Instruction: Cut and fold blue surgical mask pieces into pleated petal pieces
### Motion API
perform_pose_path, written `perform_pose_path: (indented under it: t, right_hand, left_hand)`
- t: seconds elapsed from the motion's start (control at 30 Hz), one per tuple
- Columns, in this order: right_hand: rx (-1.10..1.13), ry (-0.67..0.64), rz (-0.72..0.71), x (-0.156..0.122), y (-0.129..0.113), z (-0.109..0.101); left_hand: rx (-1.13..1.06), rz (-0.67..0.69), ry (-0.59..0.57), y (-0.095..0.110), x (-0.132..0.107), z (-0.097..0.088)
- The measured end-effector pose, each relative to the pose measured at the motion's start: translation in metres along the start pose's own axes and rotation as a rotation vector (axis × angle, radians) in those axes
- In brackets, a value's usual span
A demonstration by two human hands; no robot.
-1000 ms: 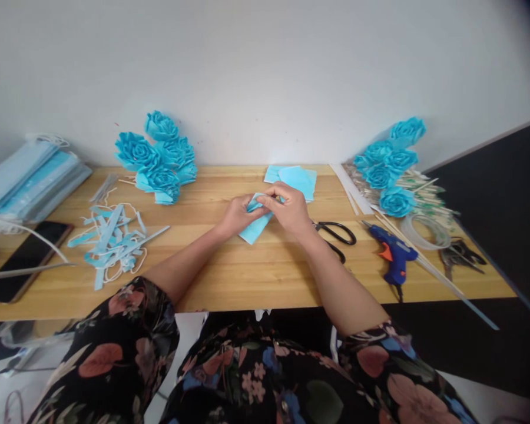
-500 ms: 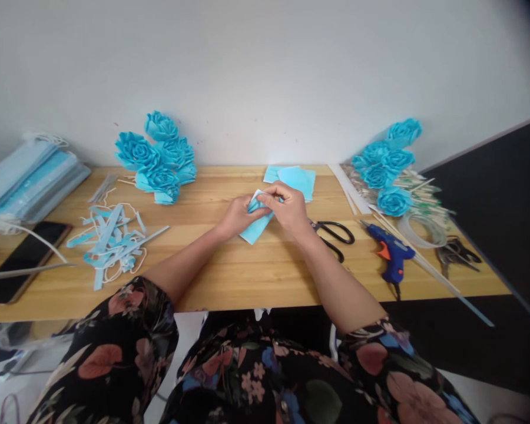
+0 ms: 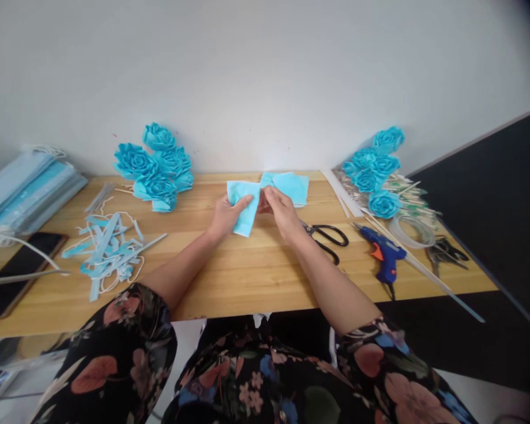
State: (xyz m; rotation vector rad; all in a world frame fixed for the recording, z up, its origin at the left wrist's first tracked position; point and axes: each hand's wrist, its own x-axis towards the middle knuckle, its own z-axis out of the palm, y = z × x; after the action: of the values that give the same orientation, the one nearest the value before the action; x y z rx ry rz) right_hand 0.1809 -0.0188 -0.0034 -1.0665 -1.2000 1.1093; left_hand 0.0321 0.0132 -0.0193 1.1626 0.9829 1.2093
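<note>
My left hand (image 3: 225, 215) grips a light blue cloth piece (image 3: 244, 203), its thumb lying across the front. The piece stands fairly flat above the table. Close to its right edge is my right hand (image 3: 281, 213), fingers curled and drawn together; whether anything is pinched in them is hidden. Behind the right hand lie several more blue cloth pieces (image 3: 295, 187) in an overlapping pile. Black-handled scissors (image 3: 331, 235) rest beside my right wrist, the blades partly covered by it.
Blue cloth roses stand in a left bunch (image 3: 156, 168) and a right bunch (image 3: 373, 168). At left are blue face masks (image 3: 30, 185), a phone (image 3: 22, 271) and cut strips (image 3: 112, 247). To the right lie a blue glue gun (image 3: 383, 253), thin sticks (image 3: 441, 282) and pliers (image 3: 446, 252).
The blue piece, bunched and folded between both hands before, is now spread flatter in my left hand. My right hand has come slightly away from it. The camera view has shifted a little.
</note>
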Motion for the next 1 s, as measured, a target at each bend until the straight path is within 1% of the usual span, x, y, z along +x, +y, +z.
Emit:
perform_pose_path:
  t: [0.1, 0.2, 0.27, 0.33, 0.37, 0.43, 0.47, 0.53, 0.6, 0.7, 0.8, 0.83, 0.9, 1.0]
  right_hand:
    - [-0.080, 0.046, -0.062, -0.001, 0.003, 0.001]
    - [-0.086, 0.144, -0.101, 0.001, 0.002, 0.000]
    - [-0.023, 0.205, -0.076, 0.003, 0.001, -0.002]
    - [0.025, 0.214, -0.016, 0.005, 0.000, -0.004]
    - [0.028, 0.188, 0.019, 0.005, 0.001, -0.004]
    - [-0.032, 0.082, 0.068, 0.004, 0.002, -0.003]
    - [-0.091, 0.021, 0.066, 0.002, 0.003, -0.001]
    - [-0.216, -0.064, 0.012, -0.001, 0.004, 0.003]
    - [-0.302, -0.077, -0.056, -0.004, 0.004, 0.007]
    - [-0.331, -0.017, -0.096, -0.005, 0.004, 0.008]
    - [-0.224, 0.050, -0.059, -0.001, 0.007, 0.003]
    - [-0.179, 0.052, -0.039, 0.000, 0.009, 0.002]
    - [-0.143, -0.008, -0.010, 0.001, 0.010, 0.000]
    - [-0.263, -0.160, -0.012, -0.002, 0.009, 0.002]
  left_hand:
    - [0.019, 0.007, -0.025, 0.001, -0.003, 0.002]
    - [0.062, 0.021, -0.044, 0.003, -0.005, 0.004]
    - [0.087, 0.030, -0.036, 0.003, -0.005, 0.004]
    - [0.101, 0.047, -0.002, 0.003, -0.003, 0.003]
    - [0.103, 0.058, 0.020, 0.002, -0.003, 0.002]
    - [0.105, 0.079, 0.053, 0.002, -0.002, 0.001]
    - [0.105, 0.087, 0.059, 0.002, -0.002, 0.001]
    - [0.098, 0.090, 0.051, 0.003, -0.003, 0.002]
    - [0.071, 0.080, 0.034, 0.004, -0.004, 0.003]
    - [0.020, 0.058, 0.027, 0.002, -0.002, 0.003]
    - [0.021, 0.070, 0.089, -0.001, 0.003, -0.001]
    - [0.033, 0.081, 0.118, -0.002, 0.005, -0.002]
    - [0.060, 0.102, 0.152, -0.003, 0.007, -0.004]
    - [0.088, 0.115, 0.122, -0.003, 0.006, -0.005]
